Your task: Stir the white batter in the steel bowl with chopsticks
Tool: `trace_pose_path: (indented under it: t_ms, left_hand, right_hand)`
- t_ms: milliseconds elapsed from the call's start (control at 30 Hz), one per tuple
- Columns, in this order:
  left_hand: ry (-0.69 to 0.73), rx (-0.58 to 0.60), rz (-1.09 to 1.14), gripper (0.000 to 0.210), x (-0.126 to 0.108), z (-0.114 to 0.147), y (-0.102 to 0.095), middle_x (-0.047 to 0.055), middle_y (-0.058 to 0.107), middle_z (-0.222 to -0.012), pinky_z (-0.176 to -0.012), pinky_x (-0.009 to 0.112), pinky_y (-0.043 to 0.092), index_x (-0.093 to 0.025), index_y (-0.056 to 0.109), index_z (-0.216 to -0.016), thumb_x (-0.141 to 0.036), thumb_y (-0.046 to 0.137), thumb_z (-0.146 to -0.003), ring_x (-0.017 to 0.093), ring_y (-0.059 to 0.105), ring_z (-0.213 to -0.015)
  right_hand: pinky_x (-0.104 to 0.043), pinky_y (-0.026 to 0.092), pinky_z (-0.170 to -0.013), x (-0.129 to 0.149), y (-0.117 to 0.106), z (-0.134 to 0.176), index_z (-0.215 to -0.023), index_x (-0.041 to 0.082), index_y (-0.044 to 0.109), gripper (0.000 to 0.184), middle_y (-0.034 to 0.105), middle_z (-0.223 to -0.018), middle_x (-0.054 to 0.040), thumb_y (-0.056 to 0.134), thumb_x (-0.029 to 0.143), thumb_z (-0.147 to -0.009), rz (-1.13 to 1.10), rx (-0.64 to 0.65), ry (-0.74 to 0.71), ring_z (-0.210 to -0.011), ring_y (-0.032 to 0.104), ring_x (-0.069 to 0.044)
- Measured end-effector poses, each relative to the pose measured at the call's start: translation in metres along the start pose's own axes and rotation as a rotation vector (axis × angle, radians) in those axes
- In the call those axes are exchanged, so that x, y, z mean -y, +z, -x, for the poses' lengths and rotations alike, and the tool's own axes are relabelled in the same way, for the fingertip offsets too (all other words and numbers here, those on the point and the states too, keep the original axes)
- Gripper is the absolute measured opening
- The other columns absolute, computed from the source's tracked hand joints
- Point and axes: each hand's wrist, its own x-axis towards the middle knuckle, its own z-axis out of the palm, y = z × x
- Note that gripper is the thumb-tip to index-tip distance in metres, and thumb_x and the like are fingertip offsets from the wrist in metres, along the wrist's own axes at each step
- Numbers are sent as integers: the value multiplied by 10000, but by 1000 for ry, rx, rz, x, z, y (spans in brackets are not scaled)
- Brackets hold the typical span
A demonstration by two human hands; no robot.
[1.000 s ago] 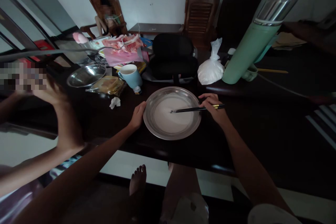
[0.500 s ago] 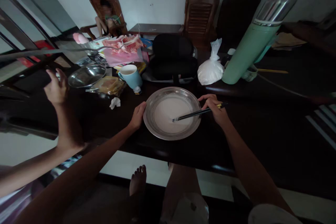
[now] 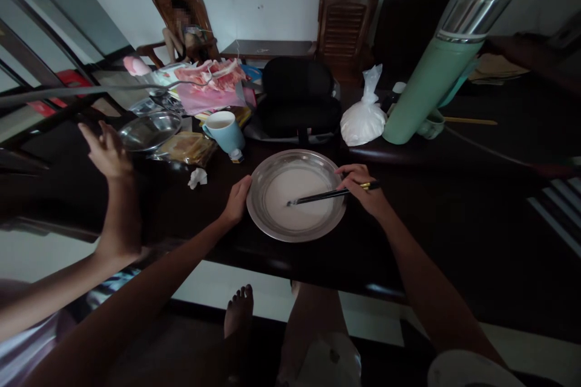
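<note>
A round metal plate [image 3: 263,217] with a pale, milky liquid [image 3: 299,190] stands on the dark table in front of me. My left hand [image 3: 236,199] grips its left rim, fingers beneath or behind the edge. Dark chopsticks [image 3: 320,196] are held in my right hand [image 3: 361,186], which is closed round their gold-banded upper end by the plate's right rim. Their tips dip into the liquid near the middle. To the left, another person's hand [image 3: 109,154] is raised with fingers spread, apart from the plate.
Behind the plate are a light blue mug [image 3: 224,133], a black bag [image 3: 297,100], a knotted bag of white powder [image 3: 363,123] and a tall green thermos [image 3: 431,84]. Left stand a metal bowl [image 3: 149,131], a packet [image 3: 188,148] and crumpled tissue [image 3: 197,178]. A person [image 3: 184,30] sits far back.
My right hand and the chopsticks have moved left, the tips sliding through the liquid. My left hand stays on the rim. The other person's hand has shifted slightly right and its fingers have spread.
</note>
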Motion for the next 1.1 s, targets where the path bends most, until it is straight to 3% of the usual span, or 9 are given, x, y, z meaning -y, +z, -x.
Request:
trace_pose_path:
  t_ms: [200, 367, 433, 567, 733, 800, 933, 1100]
  left_hand:
    - [-13, -15, -25, 439, -2, 0, 0, -34, 442, -621, -603, 263, 383, -202, 455, -614, -544, 559, -869, 137, 403, -631]
    - [3, -16, -32, 414, -3, 0, 0, -30, 451, -631, -603, 259, 387, -197, 478, -615, -500, 560, -885, 138, 404, -637]
    - [8, -12, -30, 419, -2, 0, 0, -31, 454, -638, -602, 261, 384, -198, 480, -624, -511, 553, -893, 139, 406, -637]
    - [7, -10, -44, 437, 0, 0, 0, -27, 440, -627, -608, 274, 377, -205, 464, -614, -524, 547, -901, 144, 397, -635]
    - [25, 11, 7, 434, 1, 0, -1, -10, 468, -634, -609, 287, 380, -208, 504, -632, -559, 574, -879, 153, 402, -643]
    - [41, 17, 9, 445, 2, 0, -1, -16, 468, -636, -605, 280, 382, -206, 501, -636, -580, 582, -863, 149, 402, -642]
    - [37, 8, -19, 465, 2, -1, -1, -32, 437, -625, -599, 267, 376, -203, 464, -616, -593, 584, -838, 136, 385, -633]
    - [10, 1, -7, 455, 1, -1, 0, -36, 427, -621, -590, 265, 368, -206, 456, -620, -591, 579, -829, 133, 378, -624]
  right_hand:
    - [-494, 432, -1005, -2, -2, 0, -663, 269, 725, 437, 736, -986, -50, 496, 471, -974, -29, -130, 35, -1051, 594, -267]
    - [-487, 428, -1001, 0, 1, 0, -737, 281, 759, 342, 744, -1025, -43, 555, 454, -950, 3, 4, 8, -1073, 594, -267]
    - [-492, 423, -1004, 0, 0, 0, -748, 282, 760, 313, 740, -1019, -42, 574, 446, -939, 34, -22, 14, -1070, 594, -269]
    - [-488, 429, -1003, -1, -1, 0, -667, 266, 725, 421, 731, -981, -51, 498, 443, -974, -23, -113, 30, -1045, 600, -263]
    - [-493, 424, -1004, 2, 3, 0, -726, 282, 753, 323, 735, -1019, -44, 569, 440, -938, 7, 12, 12, -1070, 590, -269]
    - [-500, 413, -1015, 2, 3, 0, -739, 284, 754, 299, 734, -1034, -41, 586, 445, -926, 40, -3, 22, -1078, 585, -269]
    - [-488, 420, -1019, 1, -1, 0, -666, 267, 727, 418, 730, -1024, -51, 512, 472, -960, -15, -102, 58, -1076, 583, -266]
    - [-491, 419, -1031, 2, 3, 0, -708, 277, 757, 358, 734, -1051, -53, 563, 474, -935, -24, 13, 46, -1104, 583, -275]
